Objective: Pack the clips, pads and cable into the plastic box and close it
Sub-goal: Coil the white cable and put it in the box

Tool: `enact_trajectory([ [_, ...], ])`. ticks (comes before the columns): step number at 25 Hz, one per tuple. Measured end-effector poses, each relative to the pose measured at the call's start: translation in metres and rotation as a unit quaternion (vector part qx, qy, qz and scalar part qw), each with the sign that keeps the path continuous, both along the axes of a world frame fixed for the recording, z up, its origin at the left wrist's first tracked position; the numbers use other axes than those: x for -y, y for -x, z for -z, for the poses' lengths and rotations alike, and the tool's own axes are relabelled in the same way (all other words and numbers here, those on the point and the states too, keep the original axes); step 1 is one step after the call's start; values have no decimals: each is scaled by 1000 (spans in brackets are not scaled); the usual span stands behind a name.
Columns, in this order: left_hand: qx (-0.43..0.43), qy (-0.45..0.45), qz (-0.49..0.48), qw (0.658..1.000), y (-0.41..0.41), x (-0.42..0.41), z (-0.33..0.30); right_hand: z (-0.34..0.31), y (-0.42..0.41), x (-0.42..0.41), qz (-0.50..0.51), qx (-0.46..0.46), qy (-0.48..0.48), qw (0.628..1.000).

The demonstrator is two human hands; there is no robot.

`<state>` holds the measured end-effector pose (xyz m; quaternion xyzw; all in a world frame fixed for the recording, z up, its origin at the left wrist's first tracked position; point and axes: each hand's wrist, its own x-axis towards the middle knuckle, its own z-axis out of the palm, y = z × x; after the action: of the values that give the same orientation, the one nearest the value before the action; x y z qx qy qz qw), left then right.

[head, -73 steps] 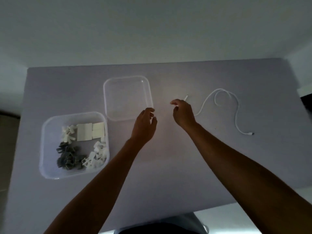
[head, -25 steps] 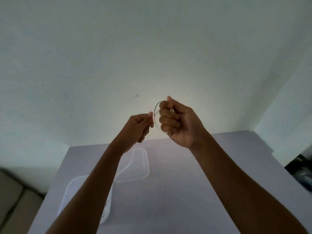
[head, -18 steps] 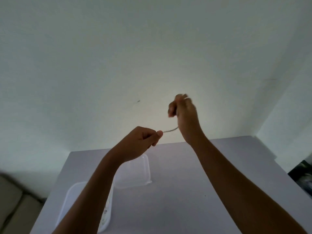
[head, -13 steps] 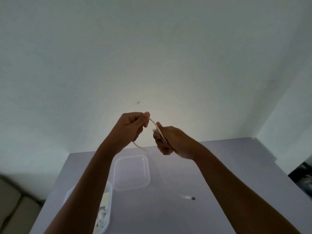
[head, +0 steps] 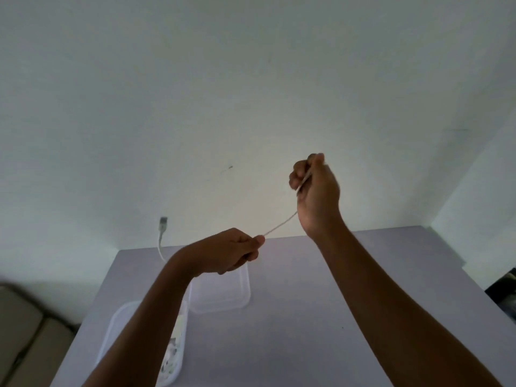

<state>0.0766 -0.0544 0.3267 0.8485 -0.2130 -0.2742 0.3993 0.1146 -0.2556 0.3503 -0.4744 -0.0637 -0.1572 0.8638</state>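
Observation:
Both my hands are raised above the table and hold the white cable (head: 280, 225). My left hand (head: 227, 251) pinches it low, with one plug end (head: 163, 222) sticking up behind my left wrist. My right hand (head: 315, 192) is higher, its fingers curled round the cable, which runs taut between the hands. The clear plastic box (head: 118, 325) sits at the table's left, mostly hidden by my left forearm, with clips and pads (head: 171, 356) showing inside. Its clear lid (head: 240, 297) lies flat beside it, farther back.
The grey table (head: 293, 317) reaches a white wall behind. A dark object (head: 502, 291) stands off the table's right edge. Beige floor or furniture (head: 19, 331) lies at the lower left.
The cable was lifted off the table and wound between my hands. In the last half second my right hand rose up and right, pulling the cable taut; my left hand dropped lower.

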Motion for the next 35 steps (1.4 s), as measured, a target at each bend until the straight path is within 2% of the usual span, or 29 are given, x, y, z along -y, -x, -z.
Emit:
enact_trajectory([
  [1,8,13,4,1000,1,-5,-9,14,-1,-3,41,-10,143,989],
  [2,31,33,-11,999,1,-10,-18,26,1,-7,40,-23,274,961],
  [3,68,57,-39,995,-1,-15,-28,37,5,-10,-6,-49,376,925],
  [4,109,80,-73,988,-5,-21,-37,44,13,-13,-81,-84,432,894],
  [5,142,105,-106,979,-10,-27,-45,47,21,-15,-168,-114,433,878],
  [6,158,132,-130,970,-16,-32,-49,48,29,-17,-255,-131,387,876],
  [9,152,207,-184,949,-29,-30,-39,38,41,-21,-421,-133,154,884],
  [11,162,197,-210,944,-30,-18,-21,25,42,-25,-484,-108,-13,868],
  [13,177,151,-202,951,-25,-6,0,12,39,-27,-458,-79,-171,869],
  [15,202,62,-156,965,-14,2,13,5,30,-25,-329,-38,-246,911],
  [17,209,5,-115,971,1,7,13,5,19,-22,-188,-25,-188,964],
  [19,215,-36,-79,973,15,6,4,16,12,-25,-71,-19,-4,997],
  [21,246,-80,-61,964,24,-1,-9,37,9,-32,-4,-2,208,978],
  [22,272,-95,-60,956,26,-7,-15,45,10,-35,-18,1,277,961],
  [25,345,-112,-61,930,24,-27,-29,56,20,-38,-180,-27,359,915],
  [27,369,-101,-50,922,21,-40,-34,52,29,-42,-260,-38,433,862],
  [30,394,-60,-29,917,16,-58,-39,41,38,-54,-369,-54,445,814],
  [35,331,60,-59,940,13,-84,-29,36,43,-89,-528,-48,271,804],
])
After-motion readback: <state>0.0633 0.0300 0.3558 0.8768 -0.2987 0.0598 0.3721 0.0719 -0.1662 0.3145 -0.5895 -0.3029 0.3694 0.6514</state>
